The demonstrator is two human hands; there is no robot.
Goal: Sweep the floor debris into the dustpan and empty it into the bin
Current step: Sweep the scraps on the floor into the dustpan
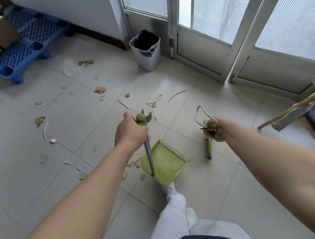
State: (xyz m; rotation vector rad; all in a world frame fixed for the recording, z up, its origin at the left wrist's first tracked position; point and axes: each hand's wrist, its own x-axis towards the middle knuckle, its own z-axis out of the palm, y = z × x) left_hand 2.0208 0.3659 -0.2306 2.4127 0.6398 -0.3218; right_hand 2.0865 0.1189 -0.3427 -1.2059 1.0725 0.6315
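Observation:
My left hand [129, 133] grips the green top of the dustpan's metal pole, and the light-green dustpan [167, 163] rests flat on the tiled floor below it. My right hand [215, 129] holds the green handle of the broom [208, 148], seen almost end-on, with a white cord loop at its top. Cardboard scraps lie just left of the pan's mouth [132, 165]. More debris [100, 90], paper bits and white strips, is scattered over the floor further ahead. A grey bin [147, 57] with a black liner stands by the wall and door.
A blue plastic pallet [27, 46] with cardboard boxes sits at the far left. Glass doors with metal frames [222, 53] run along the right. A wooden-handled tool [300, 103] leans over a dark mat at the right. My white-trousered leg [174, 204] stands behind the pan.

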